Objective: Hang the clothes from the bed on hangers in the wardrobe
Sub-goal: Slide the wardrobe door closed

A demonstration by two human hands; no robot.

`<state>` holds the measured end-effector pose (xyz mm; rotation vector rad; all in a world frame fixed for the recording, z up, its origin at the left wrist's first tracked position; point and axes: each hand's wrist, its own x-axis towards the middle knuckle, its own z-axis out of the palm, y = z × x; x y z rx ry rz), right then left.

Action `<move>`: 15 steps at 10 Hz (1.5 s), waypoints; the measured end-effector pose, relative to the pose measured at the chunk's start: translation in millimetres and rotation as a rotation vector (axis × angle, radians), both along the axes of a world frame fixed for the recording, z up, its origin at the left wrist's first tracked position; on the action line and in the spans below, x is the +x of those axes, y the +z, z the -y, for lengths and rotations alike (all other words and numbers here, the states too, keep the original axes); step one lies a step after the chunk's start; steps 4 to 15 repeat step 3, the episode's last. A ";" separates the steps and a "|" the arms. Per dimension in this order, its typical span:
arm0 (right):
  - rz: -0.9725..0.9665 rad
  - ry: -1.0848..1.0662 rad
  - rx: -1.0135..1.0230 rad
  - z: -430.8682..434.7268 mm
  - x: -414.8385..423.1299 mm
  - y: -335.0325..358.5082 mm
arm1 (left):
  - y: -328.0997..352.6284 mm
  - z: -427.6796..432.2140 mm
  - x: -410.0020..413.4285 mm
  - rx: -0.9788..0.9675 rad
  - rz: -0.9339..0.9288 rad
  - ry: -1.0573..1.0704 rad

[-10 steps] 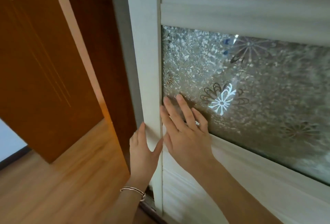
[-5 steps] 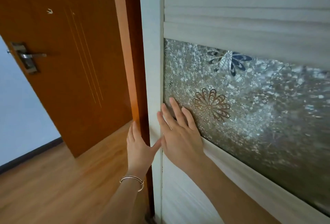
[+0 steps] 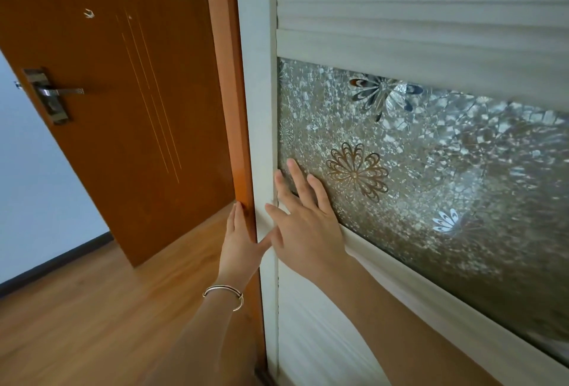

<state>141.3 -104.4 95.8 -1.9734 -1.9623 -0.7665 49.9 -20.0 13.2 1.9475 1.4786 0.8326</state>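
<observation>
We face the white wardrobe door (image 3: pixel 415 31), its textured glass panel (image 3: pixel 446 170) bearing flower motifs; wood floor (image 3: pixel 77 308) and open brown room door (image 3: pixel 138 108) lie left. Our left hand (image 3: pixel 241 244) lies flat, fingers extended, gripping the door's edge. Right hand (image 3: pixel 304 225) presses open-palmed on glass and frame. Both hold nothing. Clothes and hangers not visible.

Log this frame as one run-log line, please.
stage: opening wardrobe | left hand: flat on wardrobe door frame edge | right hand: flat on patterned glass panel | clothes, hangers: not visible
</observation>
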 end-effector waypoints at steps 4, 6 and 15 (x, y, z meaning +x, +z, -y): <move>-0.784 0.340 0.083 17.2 4.1 18.9 | 39.4 33.8 -40.9 0.170 0.044 -0.093; -0.784 0.340 0.083 17.2 4.1 18.9 | 39.4 33.8 -40.9 0.170 0.044 -0.093; -0.784 0.340 0.083 17.2 4.1 18.9 | 39.4 33.8 -40.9 0.170 0.044 -0.093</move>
